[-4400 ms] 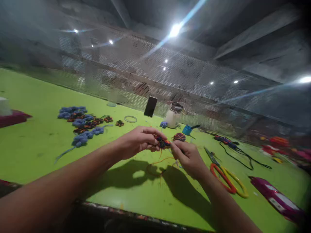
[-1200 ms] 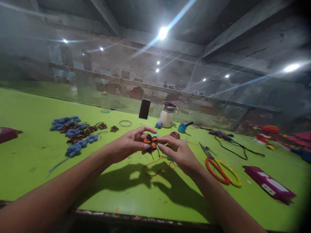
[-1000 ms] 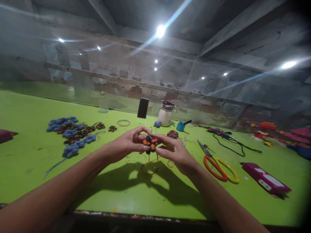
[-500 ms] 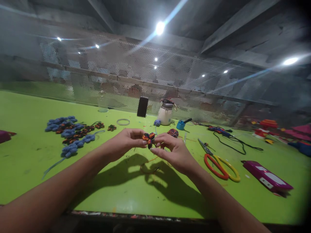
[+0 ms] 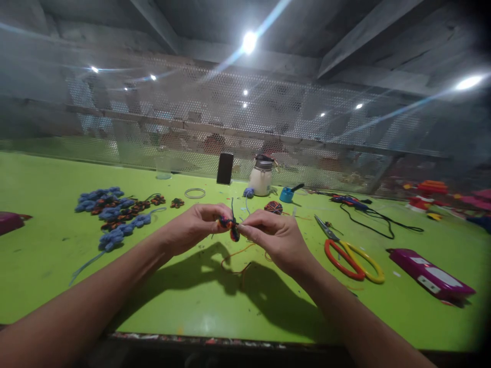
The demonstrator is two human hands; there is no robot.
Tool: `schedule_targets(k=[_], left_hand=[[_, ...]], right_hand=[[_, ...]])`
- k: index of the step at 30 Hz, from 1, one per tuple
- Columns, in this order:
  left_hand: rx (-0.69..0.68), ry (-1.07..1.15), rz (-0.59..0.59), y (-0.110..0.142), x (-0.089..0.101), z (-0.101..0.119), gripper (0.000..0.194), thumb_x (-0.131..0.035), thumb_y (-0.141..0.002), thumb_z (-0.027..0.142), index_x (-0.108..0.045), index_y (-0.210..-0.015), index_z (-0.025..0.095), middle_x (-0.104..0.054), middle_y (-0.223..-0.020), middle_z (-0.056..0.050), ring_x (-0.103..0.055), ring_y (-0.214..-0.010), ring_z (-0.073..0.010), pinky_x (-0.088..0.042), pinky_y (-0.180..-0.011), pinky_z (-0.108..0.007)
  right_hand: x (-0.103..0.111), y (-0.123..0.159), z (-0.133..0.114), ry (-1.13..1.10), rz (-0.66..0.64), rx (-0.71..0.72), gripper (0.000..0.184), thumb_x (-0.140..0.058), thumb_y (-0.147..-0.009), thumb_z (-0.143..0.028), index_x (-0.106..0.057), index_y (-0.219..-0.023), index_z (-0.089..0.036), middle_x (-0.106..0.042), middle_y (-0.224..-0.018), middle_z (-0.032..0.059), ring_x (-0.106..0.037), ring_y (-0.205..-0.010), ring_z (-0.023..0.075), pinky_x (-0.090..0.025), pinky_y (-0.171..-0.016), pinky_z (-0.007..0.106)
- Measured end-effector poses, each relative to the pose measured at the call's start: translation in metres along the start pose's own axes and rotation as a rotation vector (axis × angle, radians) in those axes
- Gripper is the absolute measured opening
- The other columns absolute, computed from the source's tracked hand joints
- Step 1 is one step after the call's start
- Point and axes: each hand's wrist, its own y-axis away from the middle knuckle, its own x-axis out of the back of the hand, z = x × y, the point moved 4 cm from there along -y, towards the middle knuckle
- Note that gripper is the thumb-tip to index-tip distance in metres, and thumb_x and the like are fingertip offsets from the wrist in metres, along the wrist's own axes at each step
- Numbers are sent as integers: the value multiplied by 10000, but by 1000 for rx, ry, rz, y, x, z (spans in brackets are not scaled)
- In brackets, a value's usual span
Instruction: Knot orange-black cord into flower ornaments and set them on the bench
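Observation:
Between my two hands, above the table's middle, is a small crocheted flower (image 5: 229, 225) in dark, orange and red yarn, seen nearly edge-on. My left hand (image 5: 203, 225) pinches its left side between thumb and fingers. On the right, my right hand (image 5: 274, 237) is closed with thumb and forefinger together at the flower's edge. A dark yarn end sticks up from the flower. Orange yarn (image 5: 233, 271) trails on the table below my hands. Just beyond my right hand lies a ball of multicoloured yarn (image 5: 273, 207).
Blue crocheted flowers (image 5: 115, 237) and dark-orange ones lie at left. Scissors (image 5: 345, 255) with orange and yellow handles and a purple device (image 5: 431, 276) lie at right. Farther back stand a phone (image 5: 225, 168), a white jar (image 5: 261, 179) and a blue pot (image 5: 286, 194), before a perforated metal screen (image 5: 184, 97).
The flower has turned from showing its open petals to nearly edge-on, and a yarn end now points up. My right thumb and forefinger have drawn together. The view has shifted slightly.

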Motion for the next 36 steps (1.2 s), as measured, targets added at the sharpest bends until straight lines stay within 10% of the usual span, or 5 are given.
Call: schedule_targets(k=[10,21,36], left_hand=[[-87,-132,-13,1,0,1,56,-632,-740,162,-681,-744,137,-604,-761,-45,-562,-709,-141,-406,-667,-271],[-111,-103,76,2,-2,7,63,-646,-720,169,-685,-752,132,-618,-809,-56,-567,-733,-147,-431,-676,-268],[17,-68,92,2,-8,8,285,-707,-648,112,-680,-932,115,-682,-879,-84,-612,-812,-160,-467,-778,-297]], right_hand=[[-1,-1,5,-232,16,-136,62,-654,-709,-202,-659,-692,-143,-587,-609,9,-490,-536,85,-393,-488,226],[0,4,-16,178,43,281,74,-614,-732,-105,-619,-686,-162,-591,-777,47,-568,-744,142,-470,-655,298],[3,2,3,-475,58,-170,60,-671,-698,-180,-618,-676,-162,-660,-816,48,-576,-523,90,-429,-440,224]])
